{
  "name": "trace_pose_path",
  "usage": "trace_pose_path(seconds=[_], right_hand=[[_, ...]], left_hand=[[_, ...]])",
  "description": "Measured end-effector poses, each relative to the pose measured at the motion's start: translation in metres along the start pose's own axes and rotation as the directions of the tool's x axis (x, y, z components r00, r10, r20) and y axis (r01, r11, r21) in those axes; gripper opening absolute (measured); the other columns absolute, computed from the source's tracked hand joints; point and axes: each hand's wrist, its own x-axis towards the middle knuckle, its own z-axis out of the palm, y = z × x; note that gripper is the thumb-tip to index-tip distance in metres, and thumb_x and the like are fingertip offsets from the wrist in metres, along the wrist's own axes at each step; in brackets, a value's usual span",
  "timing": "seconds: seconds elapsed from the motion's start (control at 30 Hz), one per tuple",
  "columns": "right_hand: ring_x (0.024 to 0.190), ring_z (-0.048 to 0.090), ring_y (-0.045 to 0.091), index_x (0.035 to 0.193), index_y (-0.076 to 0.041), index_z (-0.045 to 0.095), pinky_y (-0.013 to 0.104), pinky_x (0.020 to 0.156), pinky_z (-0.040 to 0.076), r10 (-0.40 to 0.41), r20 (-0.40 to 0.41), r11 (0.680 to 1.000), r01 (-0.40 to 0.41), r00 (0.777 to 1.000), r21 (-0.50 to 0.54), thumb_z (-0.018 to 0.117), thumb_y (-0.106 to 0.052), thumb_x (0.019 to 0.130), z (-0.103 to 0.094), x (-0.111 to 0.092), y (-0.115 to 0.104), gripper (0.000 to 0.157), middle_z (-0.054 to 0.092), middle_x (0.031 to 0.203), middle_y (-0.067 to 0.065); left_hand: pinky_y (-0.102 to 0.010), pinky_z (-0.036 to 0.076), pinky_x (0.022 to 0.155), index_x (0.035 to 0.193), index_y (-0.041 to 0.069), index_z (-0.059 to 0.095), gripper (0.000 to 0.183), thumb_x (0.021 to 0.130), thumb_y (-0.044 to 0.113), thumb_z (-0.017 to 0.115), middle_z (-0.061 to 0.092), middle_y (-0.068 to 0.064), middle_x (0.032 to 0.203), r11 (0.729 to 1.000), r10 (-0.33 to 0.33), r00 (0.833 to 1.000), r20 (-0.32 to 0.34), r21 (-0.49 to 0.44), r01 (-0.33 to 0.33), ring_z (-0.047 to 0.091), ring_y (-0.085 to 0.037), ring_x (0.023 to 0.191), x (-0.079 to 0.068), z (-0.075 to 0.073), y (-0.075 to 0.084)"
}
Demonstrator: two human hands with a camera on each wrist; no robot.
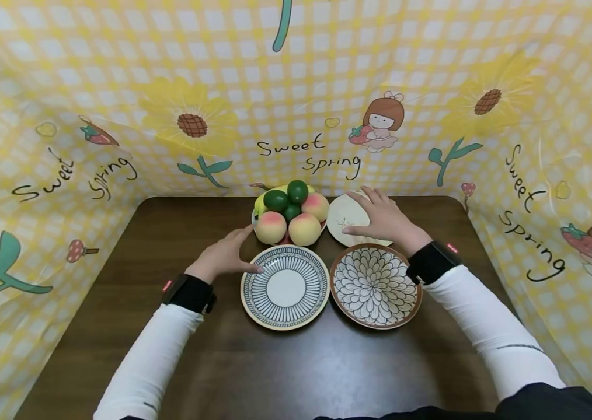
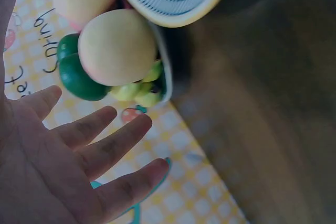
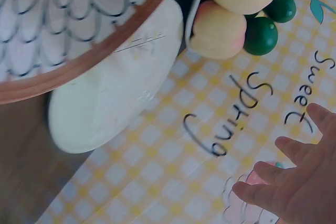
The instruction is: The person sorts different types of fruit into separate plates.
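Note:
My left hand [image 1: 223,255] hovers with spread fingers at the left of the blue-lined plate [image 1: 285,287], near the fruit plate. Nothing is in it. Over the pale plate [image 1: 339,217] at the back right, my right hand [image 1: 380,217] spreads its fingers and holds nothing. A brown-rimmed plate with a petal pattern [image 1: 375,286] lies in front of it. Between the hands at the back, peaches [image 1: 304,229], green fruits [image 1: 298,191] that look like limes or avocados, and bananas [image 1: 260,206] are heaped on a plate that they mostly hide.
The plates stand close together on a dark wooden table [image 1: 170,350]. A yellow checked cloth [image 1: 296,87] with flowers and lettering hangs behind it and along both sides. A black band with a small device [image 1: 435,262] circles each wrist.

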Motion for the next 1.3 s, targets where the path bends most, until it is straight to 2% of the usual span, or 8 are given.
trace_pose_path(seconds=[0.27, 0.5, 0.67, 0.73, 0.83, 0.97, 1.1, 1.3], right_hand=[[0.155, 0.015, 0.053, 0.164, -0.014, 0.024, 0.071, 0.123, 0.018, -0.109, -0.008, 0.994, 0.109, 0.994, -0.001, 0.073, -0.05, 0.09, 0.003, 0.033, -0.016, 0.095, 0.015, 0.169, 0.028], [0.157, 0.013, 0.05, 0.164, -0.014, 0.024, 0.067, 0.125, 0.018, -0.113, 0.017, 0.993, 0.113, 0.993, 0.041, 0.073, -0.043, 0.092, 0.01, 0.056, -0.014, 0.091, 0.016, 0.169, 0.029], [0.157, 0.014, 0.049, 0.162, -0.008, 0.027, 0.064, 0.126, 0.019, -0.132, 0.022, 0.988, 0.13, 0.991, 0.082, 0.072, -0.036, 0.093, 0.015, 0.073, -0.015, 0.087, 0.019, 0.167, 0.031], [0.157, 0.014, 0.049, 0.161, -0.007, 0.028, 0.064, 0.127, 0.019, -0.135, 0.022, 0.987, 0.132, 0.991, 0.093, 0.072, -0.033, 0.093, 0.017, 0.081, -0.016, 0.085, 0.019, 0.167, 0.031], [0.156, 0.013, 0.052, 0.161, -0.007, 0.028, 0.064, 0.126, 0.02, -0.124, 0.04, 0.987, 0.119, 0.991, 0.111, 0.071, -0.03, 0.093, 0.019, 0.092, -0.018, 0.084, 0.016, 0.168, 0.032], [0.156, 0.011, 0.052, 0.162, -0.007, 0.027, 0.063, 0.126, 0.02, -0.106, 0.087, 0.987, 0.095, 0.991, 0.127, 0.072, -0.028, 0.093, 0.02, 0.102, -0.022, 0.085, 0.012, 0.168, 0.032], [0.157, 0.009, 0.052, 0.164, -0.011, 0.024, 0.064, 0.126, 0.02, -0.057, 0.16, 0.992, 0.038, 0.985, 0.117, 0.068, -0.031, 0.095, 0.024, 0.107, -0.023, 0.085, 0.01, 0.17, 0.029], [0.156, 0.01, 0.053, 0.165, -0.014, 0.019, 0.064, 0.125, 0.022, -0.026, 0.22, 0.994, 0.002, 0.975, 0.106, 0.067, -0.03, 0.095, 0.035, 0.117, -0.02, 0.086, 0.005, 0.17, 0.028]], left_hand=[[-0.063, 0.031, 0.122, 0.165, 0.008, 0.017, 0.103, 0.089, 0.043, 0.078, 0.026, -0.028, 0.167, 0.989, -0.046, 0.997, 0.055, -0.139, 0.053, 0.028, -0.048, 0.153, -0.017, 0.029, -0.011], [-0.061, 0.034, 0.12, 0.162, 0.001, 0.024, 0.079, 0.101, 0.033, 0.064, 0.036, -0.031, 0.161, 0.967, -0.098, 0.994, 0.053, -0.23, 0.108, 0.038, -0.049, 0.148, -0.024, 0.061, -0.007], [-0.059, 0.038, 0.118, 0.16, -0.001, 0.027, 0.07, 0.104, 0.028, 0.057, 0.047, -0.032, 0.153, 0.951, -0.131, 0.991, 0.041, -0.276, 0.137, 0.046, -0.048, 0.142, -0.029, 0.084, -0.002], [-0.057, 0.042, 0.114, 0.16, -0.001, 0.026, 0.068, 0.105, 0.027, 0.056, 0.055, -0.033, 0.143, 0.94, -0.15, 0.988, 0.034, -0.305, 0.154, 0.055, -0.047, 0.133, -0.031, 0.091, 0.0], [-0.05, 0.052, 0.095, 0.161, -0.001, 0.023, 0.067, 0.106, 0.026, 0.052, 0.066, -0.03, 0.112, 0.919, -0.181, 0.983, 0.034, -0.35, 0.181, 0.067, -0.042, 0.101, -0.035, 0.099, 0.0], [-0.036, 0.052, 0.071, 0.161, -0.002, 0.022, 0.064, 0.108, 0.023, 0.049, 0.067, -0.022, 0.086, 0.888, -0.206, 0.978, 0.037, -0.414, 0.202, 0.062, -0.027, 0.068, -0.041, 0.11, 0.001], [-0.028, 0.048, 0.057, 0.159, -0.003, 0.024, 0.06, 0.108, 0.017, 0.046, 0.064, -0.016, 0.072, 0.846, -0.194, 0.98, 0.037, -0.499, 0.186, 0.057, -0.018, 0.058, -0.045, 0.123, 0.005], [-0.025, 0.043, 0.052, 0.159, -0.001, 0.027, 0.055, 0.108, 0.013, 0.043, 0.058, -0.008, 0.064, 0.814, -0.187, 0.982, 0.011, -0.559, 0.161, 0.053, -0.015, 0.055, -0.05, 0.135, 0.01]])
